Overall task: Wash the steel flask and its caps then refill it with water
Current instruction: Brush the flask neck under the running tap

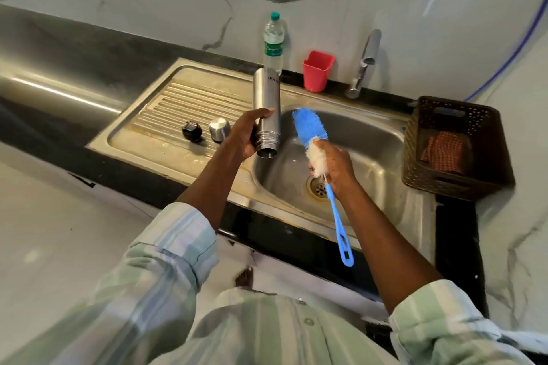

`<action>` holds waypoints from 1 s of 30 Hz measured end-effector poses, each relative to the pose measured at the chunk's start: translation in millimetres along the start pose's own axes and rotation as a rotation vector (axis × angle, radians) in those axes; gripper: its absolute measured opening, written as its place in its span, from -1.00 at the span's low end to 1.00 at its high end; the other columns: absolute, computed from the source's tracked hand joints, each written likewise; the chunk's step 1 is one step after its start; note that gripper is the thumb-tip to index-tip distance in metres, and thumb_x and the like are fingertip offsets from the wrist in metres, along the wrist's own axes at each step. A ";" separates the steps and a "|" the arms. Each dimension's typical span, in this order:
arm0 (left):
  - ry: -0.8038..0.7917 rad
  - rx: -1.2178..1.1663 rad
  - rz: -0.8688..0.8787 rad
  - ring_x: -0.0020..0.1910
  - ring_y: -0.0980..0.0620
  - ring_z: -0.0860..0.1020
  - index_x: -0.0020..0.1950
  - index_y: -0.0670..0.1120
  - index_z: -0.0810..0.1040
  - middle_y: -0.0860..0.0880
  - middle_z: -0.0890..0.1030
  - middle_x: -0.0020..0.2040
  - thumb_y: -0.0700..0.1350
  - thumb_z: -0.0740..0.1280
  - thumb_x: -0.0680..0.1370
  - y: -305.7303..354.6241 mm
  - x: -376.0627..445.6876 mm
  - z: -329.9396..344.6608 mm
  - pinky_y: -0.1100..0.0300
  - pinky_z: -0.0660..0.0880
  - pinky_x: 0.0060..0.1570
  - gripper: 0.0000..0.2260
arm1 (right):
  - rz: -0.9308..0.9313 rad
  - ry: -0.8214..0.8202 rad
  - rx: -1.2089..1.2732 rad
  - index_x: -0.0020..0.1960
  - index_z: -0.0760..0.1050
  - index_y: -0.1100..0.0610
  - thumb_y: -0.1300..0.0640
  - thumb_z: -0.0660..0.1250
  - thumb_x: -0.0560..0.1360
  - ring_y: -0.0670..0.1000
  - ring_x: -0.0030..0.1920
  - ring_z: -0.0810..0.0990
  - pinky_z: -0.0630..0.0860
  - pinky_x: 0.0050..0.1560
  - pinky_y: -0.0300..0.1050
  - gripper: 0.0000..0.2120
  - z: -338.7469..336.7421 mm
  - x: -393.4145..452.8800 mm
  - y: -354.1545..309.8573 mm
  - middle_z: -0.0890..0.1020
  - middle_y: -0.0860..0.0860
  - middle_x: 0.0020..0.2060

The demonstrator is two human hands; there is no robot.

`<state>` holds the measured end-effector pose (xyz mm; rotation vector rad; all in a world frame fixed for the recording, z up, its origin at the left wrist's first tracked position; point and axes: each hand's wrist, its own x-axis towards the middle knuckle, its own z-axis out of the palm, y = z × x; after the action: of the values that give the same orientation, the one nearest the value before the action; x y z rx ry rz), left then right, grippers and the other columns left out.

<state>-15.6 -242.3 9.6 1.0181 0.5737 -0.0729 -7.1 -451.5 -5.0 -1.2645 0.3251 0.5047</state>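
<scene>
My left hand [247,135] grips the steel flask [267,98] near its threaded neck, with the open mouth tilted down toward me over the sink's left rim. My right hand [332,167] holds a bottle brush [310,127] by its white bristles; the blue bristle head points up and away, and the blue handle hangs down toward me. On the ribbed drainboard [184,104] to the left stand a black inner cap [192,131] and a steel outer cap [219,130], side by side.
The steel sink basin [364,154] has a drain at its middle. Behind it are a tap [366,59], a red plastic cup [317,71] and a plastic water bottle [273,41]. A dark woven basket [456,148] with a checked cloth stands on the right.
</scene>
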 end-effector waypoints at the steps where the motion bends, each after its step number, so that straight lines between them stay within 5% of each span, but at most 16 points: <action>1: 0.011 -0.019 0.015 -0.30 -0.13 0.63 0.20 -0.27 0.51 -0.18 0.63 -0.20 -0.14 0.42 0.47 5.6 -1.9 -5.5 0.07 0.61 -0.23 -0.64 | 0.036 -0.022 0.024 -0.04 0.53 0.25 0.14 0.39 0.50 0.05 -0.47 0.47 0.38 -0.53 -0.25 -0.83 7.7 4.4 -0.1 0.56 0.17 -0.29; 11: 0.064 -0.164 0.125 -0.33 -0.10 0.62 0.12 -0.26 0.50 -0.15 0.61 -0.29 -0.17 0.42 0.50 68.6 14.5 -74.9 0.05 0.62 -0.21 -0.73 | 0.139 -0.148 0.023 -0.10 0.52 0.21 0.07 0.31 0.56 0.01 -0.57 0.51 0.37 -0.57 -0.31 -0.80 93.2 56.2 14.8 0.57 0.14 -0.32; 14: 0.114 -0.143 0.239 -0.20 -0.10 0.65 0.24 -0.28 0.48 -0.15 0.63 -0.16 -0.17 0.52 0.37 89.6 33.1 -100.3 0.00 0.64 -0.14 -0.51 | 0.140 -0.168 0.108 -0.08 0.48 0.19 0.08 0.22 0.61 -0.02 -0.59 0.51 0.36 -0.59 -0.33 -0.81 125.1 69.6 16.6 0.55 0.10 -0.39; 16: 0.167 -0.040 0.313 -0.06 -0.08 0.63 0.32 -0.21 0.45 -0.12 0.62 0.00 -0.15 0.57 0.23 105.2 44.7 -116.3 0.01 0.63 -0.10 -0.31 | 0.113 -0.149 0.069 -0.09 0.49 0.17 0.08 0.27 0.59 -0.03 -0.60 0.49 0.35 -0.58 -0.34 -0.83 145.5 80.1 18.7 0.53 0.09 -0.37; 20: 0.210 0.223 0.477 -0.03 0.02 0.60 0.27 -0.12 0.37 -0.06 0.59 0.09 -0.31 0.53 0.28 132.2 70.5 -144.8 0.20 0.55 -0.24 -0.38 | 0.117 -0.120 0.035 -0.09 0.45 0.15 0.06 0.25 0.60 -0.03 -0.64 0.46 0.36 -0.60 -0.36 -0.83 182.6 106.6 19.0 0.51 0.09 -0.32; 24: 0.191 0.524 0.563 0.08 0.07 0.54 0.28 -0.08 0.32 -0.01 0.52 0.13 -0.29 0.52 0.27 145.5 91.3 -173.8 0.22 0.53 -0.09 -0.35 | 0.127 -0.101 0.100 -0.07 0.45 0.13 0.07 0.23 0.61 -0.02 -0.62 0.50 0.39 -0.59 -0.33 -0.85 207.3 128.7 25.8 0.58 0.04 -0.47; 30: 0.138 0.667 0.542 0.20 0.00 0.50 0.38 -0.01 0.26 -0.01 0.48 0.23 -0.24 0.54 0.30 140.1 114.9 -207.9 0.13 0.53 0.06 -0.26 | 0.003 -0.005 0.119 -0.04 0.54 0.21 0.12 0.40 0.51 0.03 -0.42 0.53 0.45 -0.52 -0.25 -0.85 228.4 138.8 40.3 0.58 0.14 -0.19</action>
<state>39.7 26.4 -17.8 1.8102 0.3822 0.3076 79.7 -198.5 -43.9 -1.1472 0.3483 0.4840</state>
